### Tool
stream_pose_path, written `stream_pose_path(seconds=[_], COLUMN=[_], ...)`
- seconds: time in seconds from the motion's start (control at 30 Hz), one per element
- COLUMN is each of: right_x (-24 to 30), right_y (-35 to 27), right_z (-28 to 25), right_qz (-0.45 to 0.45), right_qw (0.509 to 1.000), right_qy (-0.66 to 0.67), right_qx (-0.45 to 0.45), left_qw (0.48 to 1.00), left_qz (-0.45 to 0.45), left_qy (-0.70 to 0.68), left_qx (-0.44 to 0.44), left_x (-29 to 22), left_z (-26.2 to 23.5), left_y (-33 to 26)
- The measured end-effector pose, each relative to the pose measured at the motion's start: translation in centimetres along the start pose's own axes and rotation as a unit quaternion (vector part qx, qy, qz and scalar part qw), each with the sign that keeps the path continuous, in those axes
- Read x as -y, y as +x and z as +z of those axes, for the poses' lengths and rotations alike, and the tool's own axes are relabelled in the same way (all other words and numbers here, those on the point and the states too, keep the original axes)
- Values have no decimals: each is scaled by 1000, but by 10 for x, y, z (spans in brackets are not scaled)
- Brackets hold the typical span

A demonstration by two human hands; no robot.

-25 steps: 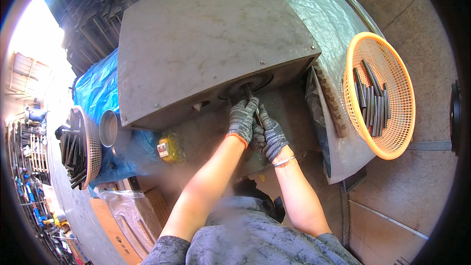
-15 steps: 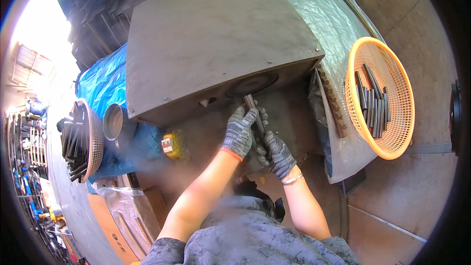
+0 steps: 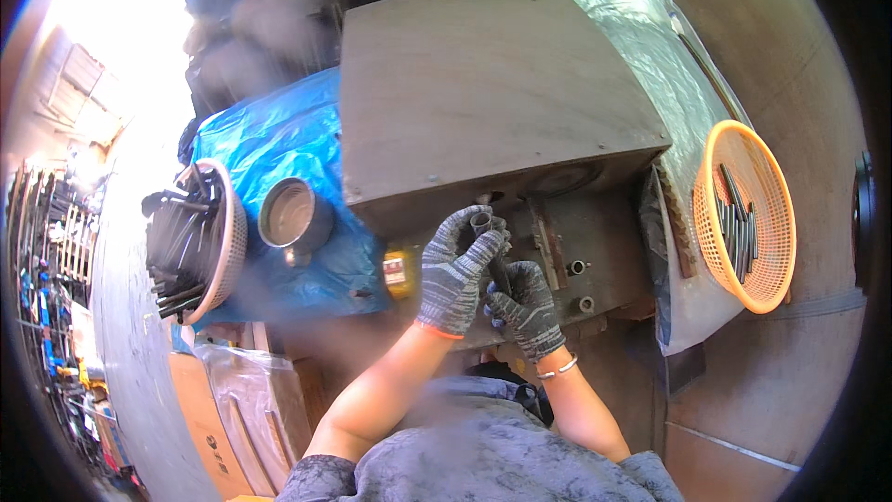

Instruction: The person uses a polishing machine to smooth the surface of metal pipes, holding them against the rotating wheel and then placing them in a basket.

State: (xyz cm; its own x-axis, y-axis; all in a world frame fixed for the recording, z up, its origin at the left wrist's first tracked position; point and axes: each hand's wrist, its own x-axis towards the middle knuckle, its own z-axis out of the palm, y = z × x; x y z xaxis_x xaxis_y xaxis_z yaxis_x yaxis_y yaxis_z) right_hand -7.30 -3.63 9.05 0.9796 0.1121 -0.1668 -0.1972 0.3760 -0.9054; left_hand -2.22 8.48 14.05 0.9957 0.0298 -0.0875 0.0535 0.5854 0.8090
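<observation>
Both my hands wear grey knitted gloves and are closed round one short dark metal tube (image 3: 499, 272). My left hand (image 3: 453, 274) grips it near its upper end, where the open round mouth shows by the fingertips. Lower down, my right hand (image 3: 528, 310) holds the same tube, hiding its bottom end. The tube stands tilted, just in front of a big grey metal housing (image 3: 502, 93). Under the housing's front edge sits a dark round part (image 3: 569, 178), partly in shadow. A small opening in the front panel lies just above my left fingers.
An orange basket (image 3: 790, 260) with several dark tubes stands at right. At left, a pale basket (image 3: 234, 242) is heaped with dark tubes, beside a metal cup (image 3: 295, 214) on blue sheeting (image 3: 279, 130). A yellow package (image 3: 400, 272) lies near my left hand. A bar (image 3: 546, 242) and bolts are right.
The tube has come away from the round part under the housing and moved left with both hands. Its open end now faces up. The view has shifted, showing more of the left side.
</observation>
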Motion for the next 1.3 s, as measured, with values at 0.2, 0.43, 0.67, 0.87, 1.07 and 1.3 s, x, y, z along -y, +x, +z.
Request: stream_pose_path(seconds=[0.2, 0.43, 0.67, 0.87, 1.07, 1.3], right_x=[-10, -20, -21, -20, -24, -22], right_y=[-1, -3, -7, -1, -6, -8], right_z=[57, 96, 116, 115, 131, 128], right_qz=[58, 87, 143, 171, 126, 179], right_qw=[997, 992, 983, 972, 982, 969], right_qy=[22, -3, 3, -9, -66, -45], right_qx=[37, 89, 119, 159, 122, 163], left_qw=[999, 999, 996, 995, 993, 992], left_qz=[17, 2, 14, 12, 18, 19], left_qy=[17, 13, 16, 5, 7, 32], left_qx=[-29, -51, -84, -96, -115, -117], left_x=[-50, -85, -101, -106, -109, -112], left_z=[-41, -77, -95, -106, -105, -111], left_y=[-12, -19, -24, -24, -26, -29])
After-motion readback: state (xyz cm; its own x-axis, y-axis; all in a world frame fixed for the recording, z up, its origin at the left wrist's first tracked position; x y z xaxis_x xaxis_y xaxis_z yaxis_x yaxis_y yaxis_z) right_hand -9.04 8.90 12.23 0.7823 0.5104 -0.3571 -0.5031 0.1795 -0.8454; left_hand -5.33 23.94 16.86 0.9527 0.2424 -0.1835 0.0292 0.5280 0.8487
